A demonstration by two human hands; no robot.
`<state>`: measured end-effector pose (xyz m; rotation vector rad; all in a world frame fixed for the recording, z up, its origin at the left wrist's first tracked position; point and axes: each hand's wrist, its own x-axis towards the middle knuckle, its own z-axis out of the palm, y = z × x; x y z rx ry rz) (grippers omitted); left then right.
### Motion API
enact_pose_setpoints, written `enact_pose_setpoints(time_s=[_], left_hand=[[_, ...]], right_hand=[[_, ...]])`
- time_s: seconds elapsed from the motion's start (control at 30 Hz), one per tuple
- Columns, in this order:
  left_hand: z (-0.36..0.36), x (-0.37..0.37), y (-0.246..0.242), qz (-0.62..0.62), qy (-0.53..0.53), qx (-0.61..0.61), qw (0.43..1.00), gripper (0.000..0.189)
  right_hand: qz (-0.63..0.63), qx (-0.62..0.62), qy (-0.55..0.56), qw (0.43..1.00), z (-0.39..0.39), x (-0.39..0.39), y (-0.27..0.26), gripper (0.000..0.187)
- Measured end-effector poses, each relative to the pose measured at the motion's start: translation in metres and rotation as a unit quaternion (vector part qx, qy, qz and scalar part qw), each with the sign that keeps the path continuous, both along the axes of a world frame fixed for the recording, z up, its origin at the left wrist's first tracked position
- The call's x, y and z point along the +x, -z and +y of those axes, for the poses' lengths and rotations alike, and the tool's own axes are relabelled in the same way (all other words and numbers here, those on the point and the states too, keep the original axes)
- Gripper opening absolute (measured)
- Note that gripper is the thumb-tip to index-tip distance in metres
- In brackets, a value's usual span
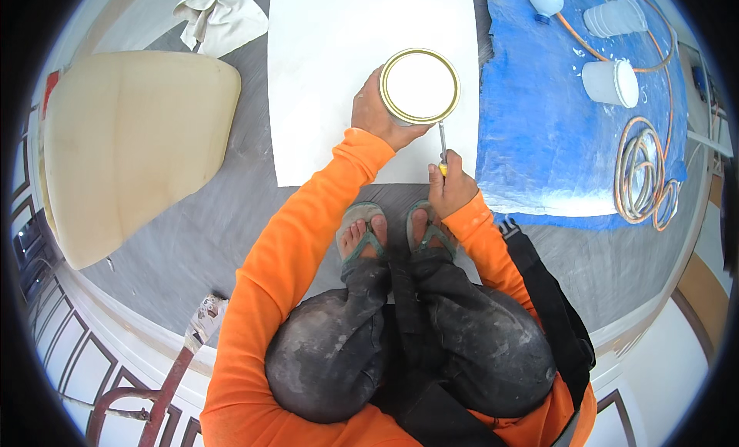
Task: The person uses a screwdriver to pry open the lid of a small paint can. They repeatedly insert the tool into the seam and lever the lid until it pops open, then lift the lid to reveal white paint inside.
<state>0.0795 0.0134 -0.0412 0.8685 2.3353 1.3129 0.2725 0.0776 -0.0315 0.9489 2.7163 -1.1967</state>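
A round metal can with a white lid and a gold-coloured rim is held up in my left hand, whose fingers wrap its left side and lower edge. My right hand grips a screwdriver by its yellow handle. The steel shaft points away from me, and its tip meets the can's rim at the lower right. Whether the tip sits under the lid cannot be made out. Beneath the can lies a large white sheet on the grey floor.
To the right a blue tarp carries a coiled hose, two white buckets and a plastic bottle. On the left are a cream panel and a crumpled cloth. A red metal frame stands at lower left.
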Motion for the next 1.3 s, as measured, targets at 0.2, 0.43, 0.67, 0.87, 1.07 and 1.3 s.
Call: enact_pose_setpoints(time_s=[0.2, 0.43, 0.67, 0.87, 1.07, 1.3], left_hand=[[-0.024, -0.015, 0.019, -0.004, 0.041, 0.032, 0.999, 0.111], [-0.013, -0.027, 0.014, -0.073, 0.102, 0.044, 0.991, 0.123], [-0.004, -0.03, 0.013, -0.081, 0.111, 0.01, 0.99, 0.121], [-0.002, -0.033, 0.015, -0.081, 0.098, 0.083, 0.988, 0.096], [-0.005, -0.04, 0.016, -0.065, 0.097, 0.089, 0.989, 0.092], [0.008, -0.037, 0.02, -0.039, 0.136, 0.097, 0.985, 0.096]], right_hand=[[-0.084, -0.046, -0.059, 0.994, 0.021, -0.003, -0.052, 0.042], [-0.187, -0.025, -0.183, 0.965, 0.056, -0.03, -0.113, 0.05], [-0.194, 0.062, -0.165, 0.965, 0.032, -0.015, -0.081, 0.054], [-0.317, -0.013, -0.356, 0.879, 0.095, -0.084, -0.145, 0.045], [-0.429, -0.044, -0.491, 0.756, 0.114, -0.176, -0.171, 0.052], [-0.521, 0.091, -0.537, 0.657, 0.094, -0.219, -0.203, 0.056]])
